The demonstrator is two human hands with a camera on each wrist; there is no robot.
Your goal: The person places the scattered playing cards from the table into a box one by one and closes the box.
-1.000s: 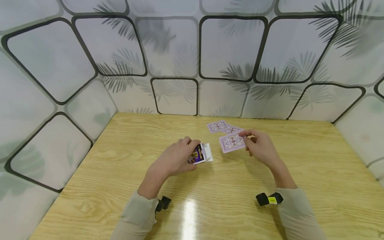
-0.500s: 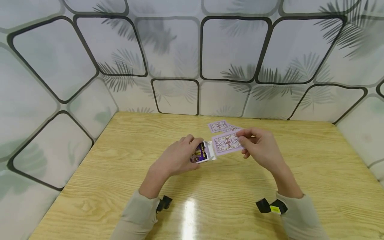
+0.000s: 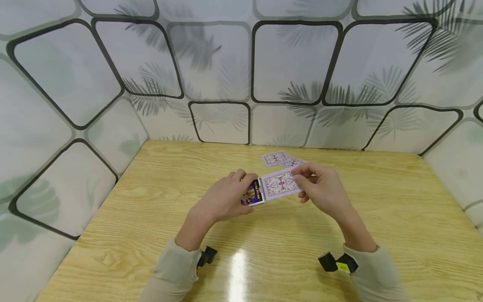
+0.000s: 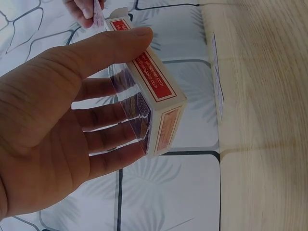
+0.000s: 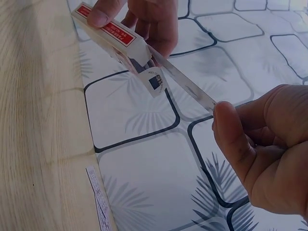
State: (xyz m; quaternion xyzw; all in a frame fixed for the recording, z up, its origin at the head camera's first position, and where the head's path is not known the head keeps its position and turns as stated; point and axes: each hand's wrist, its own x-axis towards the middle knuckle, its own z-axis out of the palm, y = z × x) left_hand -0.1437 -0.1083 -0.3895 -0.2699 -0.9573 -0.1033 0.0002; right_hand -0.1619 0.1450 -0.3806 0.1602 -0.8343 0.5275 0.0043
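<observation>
My left hand [image 3: 224, 196] grips a small playing-card box [image 4: 156, 79], thumb on its red-and-white printed side and fingers underneath. The box's end flap [image 5: 153, 82] hangs open toward the right. Between thumb and fingertips, my right hand [image 3: 322, 186] pinches the end of a playing card [image 3: 281, 183] with a purple patterned back. That card's far edge meets the open mouth of the box; how deep it sits inside I cannot tell. Both hands are raised above the table. Behind the card, two more playing cards [image 3: 274, 158] lie face down on the table, overlapping.
The pale wooden table [image 3: 151, 260] reaches back to a wall [image 3: 286, 63] covered in a printed leaf-and-frame pattern. Dark wrist cameras [image 3: 337, 262] sit at both cuffs. A bright light reflection lies on the table's near middle.
My right hand has moved left with the playing card, bringing its edge from apart to the mouth of the box. The left hand shifted slightly right, still gripping the box.
</observation>
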